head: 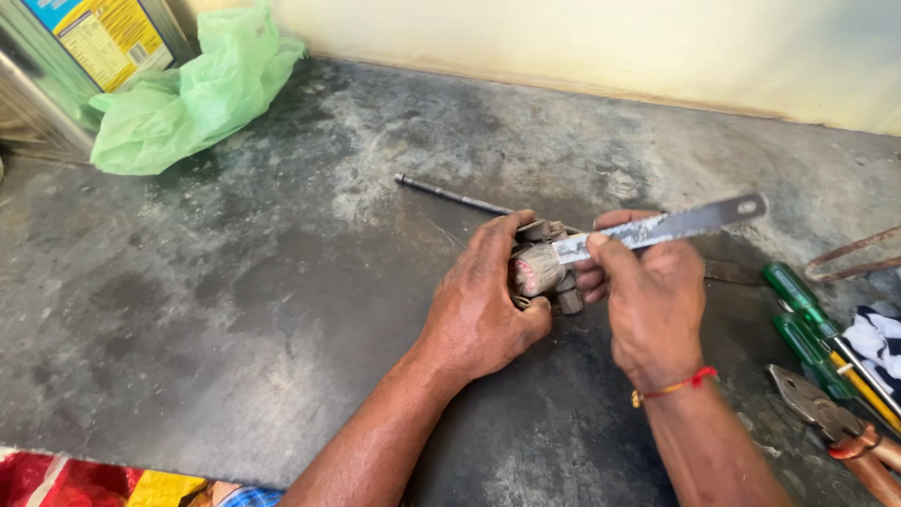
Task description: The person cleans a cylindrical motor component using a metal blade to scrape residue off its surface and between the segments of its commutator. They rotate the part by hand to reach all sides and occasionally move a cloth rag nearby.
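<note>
My left hand [479, 305] grips a small motor armature [540, 270] with a copper-coloured end, held just above the dark floor. A thin steel shaft [450, 195] runs from it toward the upper left. My right hand [648, 300] holds a flat grey metal blade [676, 225] with a hole at its far end. The blade's near tip rests on the armature's copper end. A red and yellow thread circles my right wrist.
A crumpled green plastic bag [188, 94] lies at the upper left beside a metal tin [84, 47]. Green-handled screwdrivers [807, 319], pliers [826, 413] and a cloth [878, 343] sit at the right. A pale wall [610, 42] borders the far side.
</note>
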